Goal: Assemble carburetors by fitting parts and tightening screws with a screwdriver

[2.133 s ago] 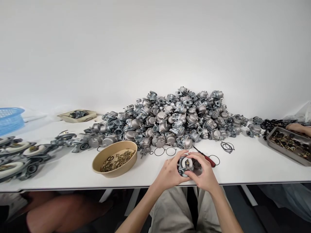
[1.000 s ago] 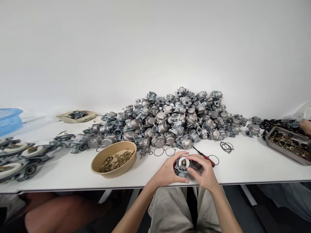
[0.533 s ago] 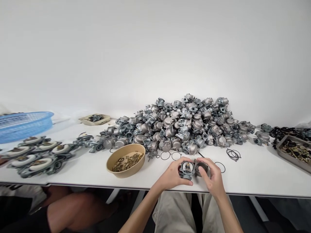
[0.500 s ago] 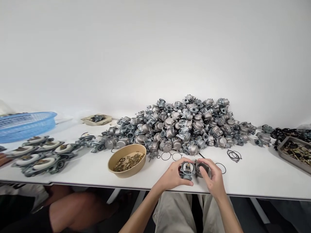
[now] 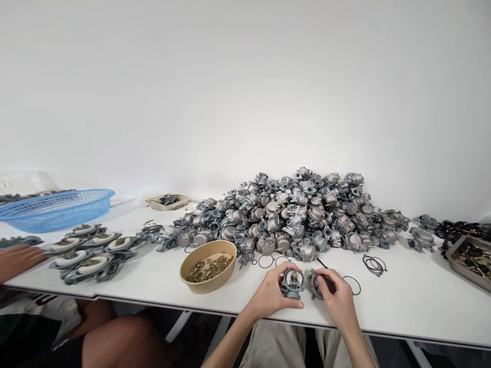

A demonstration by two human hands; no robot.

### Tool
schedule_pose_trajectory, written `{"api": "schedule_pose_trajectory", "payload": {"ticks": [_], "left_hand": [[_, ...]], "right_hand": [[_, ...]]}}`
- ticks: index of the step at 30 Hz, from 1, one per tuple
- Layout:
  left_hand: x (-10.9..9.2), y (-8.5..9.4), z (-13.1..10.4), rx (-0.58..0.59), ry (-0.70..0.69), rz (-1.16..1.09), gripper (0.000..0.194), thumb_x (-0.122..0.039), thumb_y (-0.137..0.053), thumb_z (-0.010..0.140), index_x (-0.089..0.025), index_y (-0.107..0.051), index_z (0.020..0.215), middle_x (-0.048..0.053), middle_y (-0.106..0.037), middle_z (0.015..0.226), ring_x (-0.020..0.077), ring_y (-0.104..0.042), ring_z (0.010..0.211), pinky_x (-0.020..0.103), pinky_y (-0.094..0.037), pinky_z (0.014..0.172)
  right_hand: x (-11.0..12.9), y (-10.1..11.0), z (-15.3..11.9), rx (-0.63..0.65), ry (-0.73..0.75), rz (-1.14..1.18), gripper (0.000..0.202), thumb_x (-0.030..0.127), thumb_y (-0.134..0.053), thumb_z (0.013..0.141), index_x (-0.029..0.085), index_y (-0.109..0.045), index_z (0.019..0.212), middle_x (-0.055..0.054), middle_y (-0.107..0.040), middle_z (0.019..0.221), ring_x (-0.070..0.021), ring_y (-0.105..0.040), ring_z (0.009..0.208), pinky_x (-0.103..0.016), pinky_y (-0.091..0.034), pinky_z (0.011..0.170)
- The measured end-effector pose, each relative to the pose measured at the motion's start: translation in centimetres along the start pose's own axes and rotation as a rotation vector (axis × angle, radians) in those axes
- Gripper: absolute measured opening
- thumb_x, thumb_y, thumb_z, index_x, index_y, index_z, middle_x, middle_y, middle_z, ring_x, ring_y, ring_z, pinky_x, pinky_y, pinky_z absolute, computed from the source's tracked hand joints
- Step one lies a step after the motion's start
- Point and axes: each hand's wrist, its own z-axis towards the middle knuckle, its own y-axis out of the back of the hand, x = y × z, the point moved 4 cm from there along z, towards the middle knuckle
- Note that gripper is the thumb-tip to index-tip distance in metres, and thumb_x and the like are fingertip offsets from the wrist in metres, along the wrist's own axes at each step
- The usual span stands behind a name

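Observation:
My left hand (image 5: pixel 271 292) is closed around a grey carburetor body (image 5: pixel 293 284), its open underside showing a white float with a brass piece in the middle. Just to the right, my right hand (image 5: pixel 337 296) grips a round metal carburetor bowl (image 5: pixel 315 286), thumb over its hollow side. A small gap separates the two parts above the front of the table. Behind them lie thin black rubber rings (image 5: pixel 266 261), and one larger ring (image 5: pixel 352 285) is partly hidden by my right hand.
Carburetors are heaped in a large pile (image 5: pixel 299 214) at the back. A tan bowl (image 5: pixel 209 286) of brass pieces stands to the left, near opened carburetors (image 5: pixel 90 263), a blue basket (image 5: pixel 65 214) and another person's hand (image 5: pixel 21 260). At far right is a metal tray (image 5: pixel 470 263).
The bowl in my right hand has come away from the carburetor body, widening the gap. The whole view has shifted slightly, and the other person's hand shows more at left.

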Motion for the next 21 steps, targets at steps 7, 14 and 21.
{"api": "schedule_pose_trajectory", "payload": {"ticks": [7, 14, 21], "left_hand": [[-3.1, 5.2, -2.1, -0.151, -0.066, 0.006, 0.07, -0.045, -0.096, 0.06, -0.024, -0.067, 0.12, 0.009, -0.073, 0.119, 0.0293, -0.073, 0.098, 0.039, -0.062, 0.085], [-5.0, 19.6, -7.3, -0.674, 0.094, 0.376, 0.075, -0.061, -0.091, 0.057, -0.027, -0.069, 0.12, 0.006, -0.076, 0.112, 0.0334, -0.073, 0.096, 0.042, -0.063, 0.081], [-4.5, 32.6, -12.7, -1.007, 0.345, 0.78, 0.062, -0.06, -0.081, 0.07, -0.03, -0.067, 0.123, 0.003, -0.076, 0.099, 0.0322, -0.07, 0.089, 0.039, -0.056, 0.08]], "right_hand": [[-0.7, -0.3, 0.0, -0.011, 0.044, 0.0, 0.045, 0.061, -0.061, 0.094, 0.021, -0.081, 0.091, -0.012, -0.08, 0.094, -0.0304, -0.076, 0.087, -0.04, -0.063, 0.082], [-1.0, -0.2, 0.0, -0.017, 0.063, -0.022, 0.047, 0.064, -0.061, 0.094, 0.021, -0.081, 0.09, -0.012, -0.08, 0.095, -0.0314, -0.077, 0.089, -0.043, -0.064, 0.084], [-1.9, 0.0, 0.2, -0.039, 0.083, -0.082, 0.05, 0.069, -0.06, 0.091, 0.024, -0.082, 0.086, -0.011, -0.082, 0.094, -0.0301, -0.078, 0.083, -0.037, -0.065, 0.076]]}}
